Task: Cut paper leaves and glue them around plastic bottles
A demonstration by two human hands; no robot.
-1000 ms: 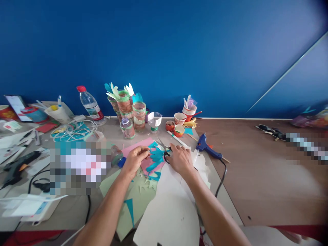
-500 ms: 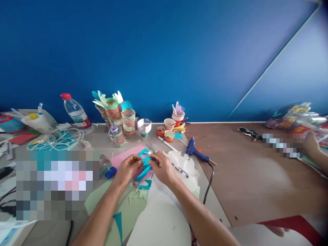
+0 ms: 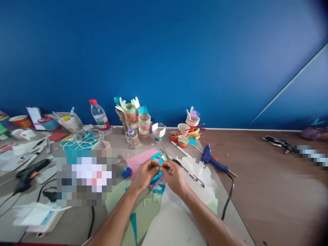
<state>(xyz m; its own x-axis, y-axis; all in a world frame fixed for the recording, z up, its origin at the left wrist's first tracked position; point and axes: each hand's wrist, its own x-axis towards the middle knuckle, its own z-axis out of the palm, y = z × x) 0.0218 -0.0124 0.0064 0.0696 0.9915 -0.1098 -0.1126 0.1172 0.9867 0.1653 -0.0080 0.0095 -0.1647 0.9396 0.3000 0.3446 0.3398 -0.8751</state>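
In the middle of the head view my left hand (image 3: 146, 174) and my right hand (image 3: 173, 176) meet, thumbs and fingertips pinched together. Whatever lies between the fingertips is too small or hidden to make out. Just under and behind them is blue cut paper (image 3: 156, 157), over a pink sheet (image 3: 139, 160). A blue scrap (image 3: 159, 189) shows below the hands, on green paper (image 3: 120, 194) with cut-outs. White paper (image 3: 166, 218) spreads under my right forearm. A black-tipped pen (image 3: 198, 181) rests to the right of my right hand.
A blue glue gun (image 3: 214, 159) with a black cord lies right of the white paper. Along the wall stand wrapped cups (image 3: 144, 126), a red-capped bottle (image 3: 99, 116) and small paper cups (image 3: 183, 129). A black glue gun (image 3: 28, 176) and a coiled white cable (image 3: 84, 140) are left.
The view has turned left, so everything sits further right. My hands have closed together, fingertips meeting; before, they were slightly apart over blue paper. Another person's hand at the right has left view.
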